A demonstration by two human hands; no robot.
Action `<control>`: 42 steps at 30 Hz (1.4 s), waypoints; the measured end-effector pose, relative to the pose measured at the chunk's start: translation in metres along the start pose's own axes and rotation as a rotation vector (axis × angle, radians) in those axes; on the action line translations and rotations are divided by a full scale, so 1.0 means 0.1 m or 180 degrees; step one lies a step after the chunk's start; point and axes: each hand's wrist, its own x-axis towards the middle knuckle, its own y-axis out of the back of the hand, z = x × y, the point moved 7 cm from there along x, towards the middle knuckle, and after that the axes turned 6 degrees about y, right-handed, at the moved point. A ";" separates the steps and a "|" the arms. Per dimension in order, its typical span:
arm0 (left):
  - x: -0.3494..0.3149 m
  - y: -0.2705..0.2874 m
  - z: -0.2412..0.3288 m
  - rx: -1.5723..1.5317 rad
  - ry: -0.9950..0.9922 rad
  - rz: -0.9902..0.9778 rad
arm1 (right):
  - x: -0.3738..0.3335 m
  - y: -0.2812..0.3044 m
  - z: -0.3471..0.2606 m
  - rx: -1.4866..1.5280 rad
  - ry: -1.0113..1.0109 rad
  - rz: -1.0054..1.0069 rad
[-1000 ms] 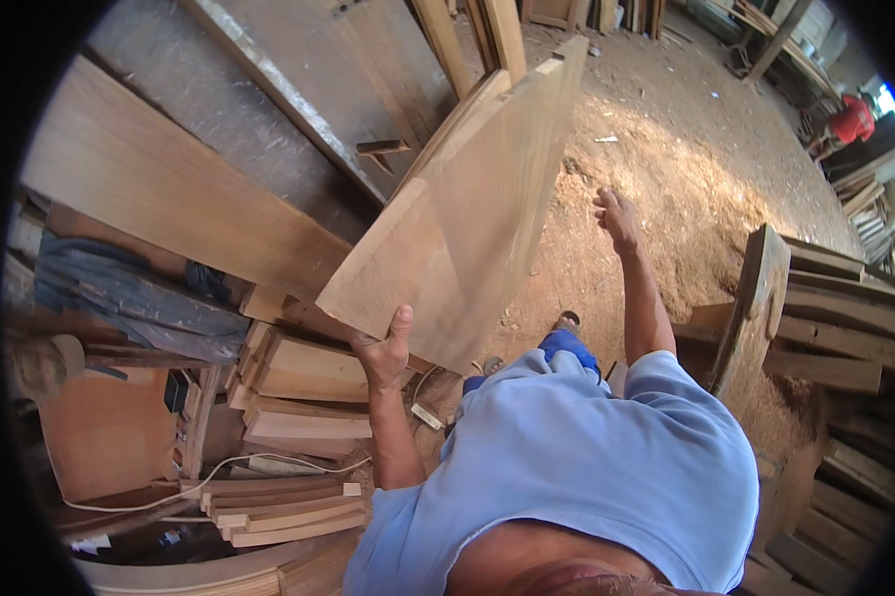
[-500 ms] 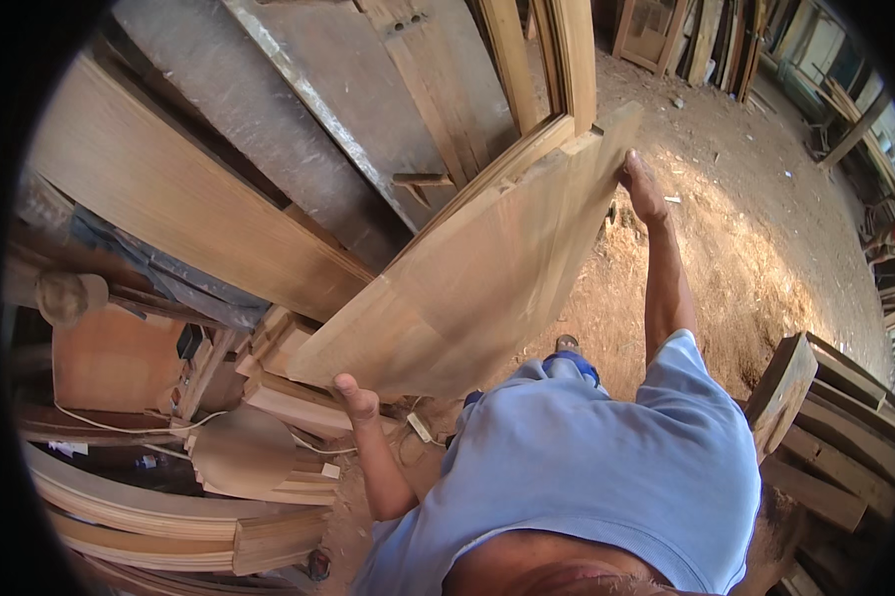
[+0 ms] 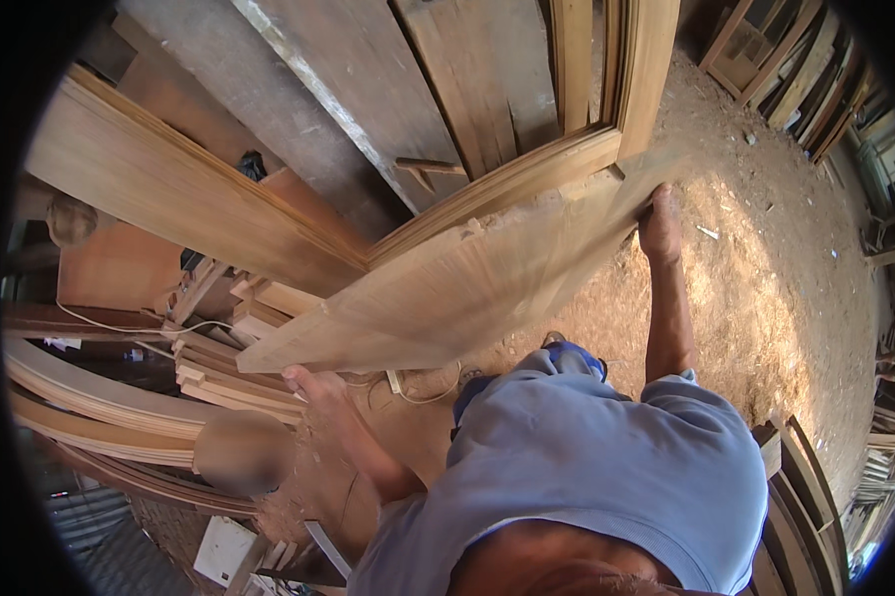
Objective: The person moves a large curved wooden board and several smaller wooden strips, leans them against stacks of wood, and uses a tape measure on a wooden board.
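Observation:
A flat, pale wooden panel [image 3: 438, 288] slants across the middle in front of me, held between my two hands. My left hand [image 3: 318, 387] is closed on its near left corner, thumb on the edge. At the far right end, my right hand [image 3: 659, 223] grips the other edge; its fingers are partly hidden behind the panel. Just beyond the panel is a wooden frame with moulded edges [image 3: 512, 179], its wide left member [image 3: 194, 189] running off to the upper left. Whether panel and frame touch, I cannot tell.
Large worn boards [image 3: 348, 89] lie behind the frame. Cut wood strips [image 3: 234, 382] and curved mouldings [image 3: 100, 392] are stacked at the left, with a thin cable [image 3: 433, 395] on the ground. Timbers [image 3: 805, 517] stand close at my right. Sawdust covers the dirt floor [image 3: 745, 328].
The panel has tilted and now looks narrower, its near left corner farther left. Both hands have kept their hold, the left shifting left and the right slightly lower. My view has also turned.

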 end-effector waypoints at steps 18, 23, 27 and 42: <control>-0.17 -0.50 -0.42 0.0461 0.0411 0.0411 | 0.84 0.15 0.08 -0.1414 0.0243 0.0176; 0.07 -0.55 -0.24 0.2245 0.0447 0.0050 | 0.95 -0.12 0.22 -0.1649 0.0362 -0.0263; 0.08 -0.72 -0.09 0.3382 0.0372 -0.0127 | 1.06 -0.13 0.35 -0.1995 0.0479 -0.0263; -0.36 -1.65 0.43 0.2699 -0.1543 -0.0044 | 1.17 -0.16 0.62 -0.2530 0.0415 -0.0734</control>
